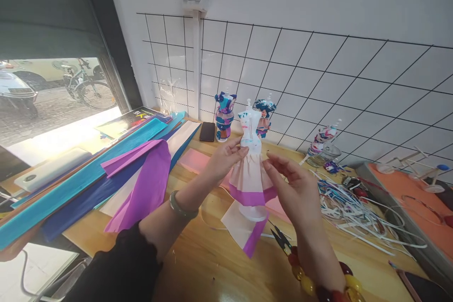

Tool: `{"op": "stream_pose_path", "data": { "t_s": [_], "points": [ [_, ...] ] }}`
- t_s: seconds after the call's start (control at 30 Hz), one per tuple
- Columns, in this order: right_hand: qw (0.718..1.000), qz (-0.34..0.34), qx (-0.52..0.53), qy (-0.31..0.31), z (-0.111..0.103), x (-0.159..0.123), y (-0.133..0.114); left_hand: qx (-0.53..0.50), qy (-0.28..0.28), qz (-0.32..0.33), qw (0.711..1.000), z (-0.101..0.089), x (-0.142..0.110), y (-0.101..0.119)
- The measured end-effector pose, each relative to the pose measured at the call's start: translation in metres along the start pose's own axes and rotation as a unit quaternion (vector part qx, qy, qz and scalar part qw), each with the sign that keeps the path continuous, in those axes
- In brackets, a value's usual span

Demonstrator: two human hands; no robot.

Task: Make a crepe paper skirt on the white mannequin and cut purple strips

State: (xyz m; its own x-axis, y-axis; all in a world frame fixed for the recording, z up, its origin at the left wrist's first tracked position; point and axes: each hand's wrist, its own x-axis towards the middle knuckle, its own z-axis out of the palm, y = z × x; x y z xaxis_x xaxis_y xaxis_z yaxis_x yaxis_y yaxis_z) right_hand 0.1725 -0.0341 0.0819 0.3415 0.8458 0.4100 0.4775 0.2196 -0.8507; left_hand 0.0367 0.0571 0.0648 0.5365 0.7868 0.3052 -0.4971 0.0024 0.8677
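A small white mannequin (250, 125) stands upright on a round white base (254, 212), wearing a cream crepe-paper skirt (247, 172) with a purple hem, gathered at the waist. My left hand (228, 158) pinches at the left side of the waist, thumb and fingers closed on the skirt's top edge. At the right side of the skirt is my right hand (295, 184), its fingers loosely curved and apart, thumb tip against or close to the paper. Beneath the base lies a cream and purple paper piece (244, 231). Small black thread snips (281, 239) lie beside my right wrist.
Several colourful decorated mannequins, one of them (225, 118), stand along the grid wall. A black phone (207, 131) lies by them. Long strips of crepe paper (141, 184) cover the left. Tangled paper cords (354, 205), a glass jar (323, 155) and an orange tray (406, 198) are at right.
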Motion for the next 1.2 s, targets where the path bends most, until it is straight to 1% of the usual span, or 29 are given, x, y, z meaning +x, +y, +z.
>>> {"op": "stream_pose_path", "data": {
  "t_s": [0.1, 0.2, 0.33, 0.43, 0.53, 0.63, 0.73, 1.0, 1.2],
  "points": [
    [0.996, -0.049, -0.072, 0.028, -0.0038, 0.0020, 0.0002, -0.012, -0.012, -0.025, 1.000, 0.0017, -0.0018, 0.0007],
    [0.987, -0.107, -0.115, 0.029, -0.0030, 0.0026, 0.0013, -0.017, -0.018, -0.034, 0.999, 0.0034, -0.0030, 0.0015],
    [0.980, -0.141, -0.139, 0.016, -0.0005, 0.0016, 0.0007, -0.015, -0.022, -0.033, 0.999, 0.0033, -0.0030, 0.0004],
    [0.976, -0.145, -0.160, -0.002, 0.0018, 0.0001, -0.0003, -0.012, -0.011, -0.019, 1.000, 0.0031, -0.0032, -0.0016],
    [0.975, -0.137, -0.175, -0.003, 0.0037, -0.0014, 0.0004, -0.002, -0.005, -0.005, 1.000, 0.0036, -0.0038, -0.0020],
    [0.978, -0.123, -0.170, -0.008, 0.0043, -0.0019, 0.0016, 0.003, -0.009, 0.002, 1.000, 0.0042, -0.0040, -0.0004],
    [0.979, -0.123, -0.165, -0.007, 0.0041, -0.0014, 0.0019, 0.007, -0.006, 0.010, 1.000, 0.0051, -0.0039, 0.0016],
    [0.980, -0.121, -0.159, -0.004, 0.0037, -0.0015, 0.0001, 0.002, -0.003, 0.006, 1.000, 0.0060, -0.0050, 0.0028],
    [0.977, -0.109, -0.182, 0.012, 0.0048, -0.0023, 0.0006, 0.007, -0.010, 0.004, 1.000, 0.0059, -0.0043, 0.0002]
  ]
}}
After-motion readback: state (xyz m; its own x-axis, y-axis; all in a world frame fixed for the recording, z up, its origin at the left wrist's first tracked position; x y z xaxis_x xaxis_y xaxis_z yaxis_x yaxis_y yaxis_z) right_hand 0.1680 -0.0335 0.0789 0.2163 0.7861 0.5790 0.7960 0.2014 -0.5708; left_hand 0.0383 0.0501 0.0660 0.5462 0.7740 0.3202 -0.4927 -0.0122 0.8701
